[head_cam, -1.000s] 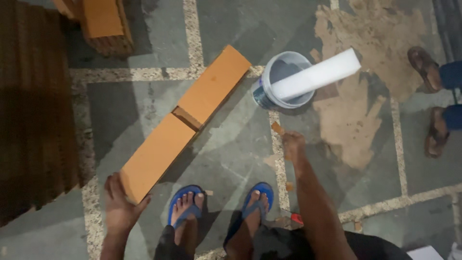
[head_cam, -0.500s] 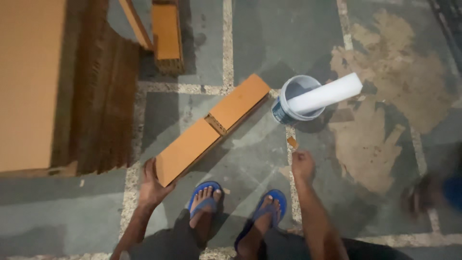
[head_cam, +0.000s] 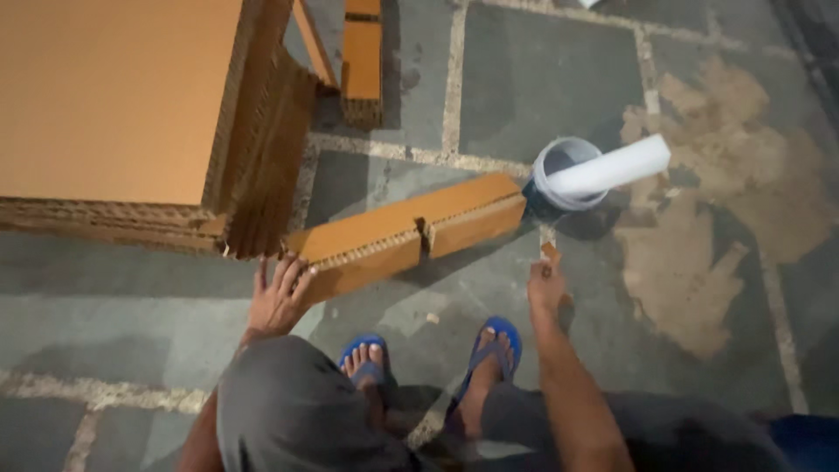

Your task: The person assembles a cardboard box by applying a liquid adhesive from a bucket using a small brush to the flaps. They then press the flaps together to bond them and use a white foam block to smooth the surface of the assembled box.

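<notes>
A long brown honeycomb-cardboard bar (head_cam: 406, 234) with a notch at its middle is tilted up on its long edge on the stone floor. My left hand (head_cam: 278, 297) grips its near left end, fingers spread over the edge. My right hand (head_cam: 546, 284) hovers low to the right of the bar and pinches a small brown cardboard scrap (head_cam: 550, 252). My feet in blue flip-flops (head_cam: 498, 345) stand just behind the bar.
A large stack of cardboard panels (head_cam: 122, 114) fills the upper left, touching the bar's left end. Another short cardboard piece (head_cam: 362, 61) lies behind it. A white bucket (head_cam: 559, 166) with a white roll (head_cam: 612, 168) across it stands right of the bar.
The bar has been lifted from flat onto its edge and swung toward the cardboard stack. My view has shifted left. My right hand stays low with the scrap.
</notes>
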